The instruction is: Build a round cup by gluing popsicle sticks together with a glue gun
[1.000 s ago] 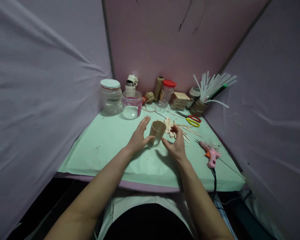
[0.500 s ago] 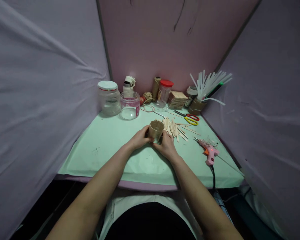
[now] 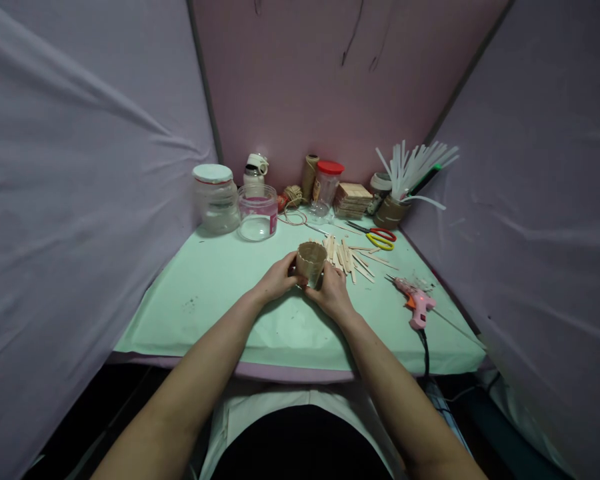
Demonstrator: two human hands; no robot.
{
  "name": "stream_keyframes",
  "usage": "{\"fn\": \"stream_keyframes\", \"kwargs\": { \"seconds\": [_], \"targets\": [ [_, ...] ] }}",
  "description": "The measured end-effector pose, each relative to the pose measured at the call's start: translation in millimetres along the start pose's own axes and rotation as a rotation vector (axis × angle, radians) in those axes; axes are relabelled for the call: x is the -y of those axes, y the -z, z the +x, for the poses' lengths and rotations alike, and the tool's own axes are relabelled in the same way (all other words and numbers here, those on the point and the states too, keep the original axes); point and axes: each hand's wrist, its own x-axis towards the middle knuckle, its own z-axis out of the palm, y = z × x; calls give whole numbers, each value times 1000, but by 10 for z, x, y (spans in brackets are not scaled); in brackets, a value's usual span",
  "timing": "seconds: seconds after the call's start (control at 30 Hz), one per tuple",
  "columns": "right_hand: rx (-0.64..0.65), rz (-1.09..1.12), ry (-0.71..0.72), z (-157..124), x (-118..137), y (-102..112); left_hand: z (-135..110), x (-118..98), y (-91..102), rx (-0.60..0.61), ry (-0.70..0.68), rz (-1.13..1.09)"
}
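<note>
Between my two hands is a small brown cup with an uneven rim, its open top tilted toward me. My left hand is closed around its left side, the thumb low on the front. On the opposite side my right hand grips it, thumb also near the lower front. Several pale wooden craft sticks lie in a loose pile just beyond and right of my right hand. Farther right, a pink hot glue gun rests on its side with a small red light showing.
Scissors with red and yellow handles lie behind the sticks. Along the back stand a white-lidded jar, an open clear jar, a red-lidded jar, a wooden stack and a brown holder of glue sticks. Cloth walls enclose the table.
The view has shifted very slightly. Both hands keep their hold on the cup in nearly the same place; nothing else has visibly moved.
</note>
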Motion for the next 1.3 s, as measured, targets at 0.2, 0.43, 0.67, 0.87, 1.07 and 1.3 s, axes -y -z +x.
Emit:
{"fn": "stream_keyframes", "kwargs": {
  "seconds": [0.2, 0.43, 0.67, 0.87, 1.07, 1.3],
  "targets": [
    [11, 19, -6, -5, -12, -20, 11, 18, -1, -10, 13, -40],
    [46, 32, -3, -18, -56, -37, 0, -22, 30, -8, 51, -31],
    [18, 0, 9, -35, -57, -28, 2, -22, 2, 9, 59, -123],
    [-21, -14, 2, -38, -66, -64, -11, -11, -8, 48, 15, -196],
    [9, 7, -7, -78, -42, -72, -28, 30, 3, 43, 60, -48],
    [-14, 130, -81, -93, -233, 52, 7, 58, 37, 13, 41, -164]
  ]
}}
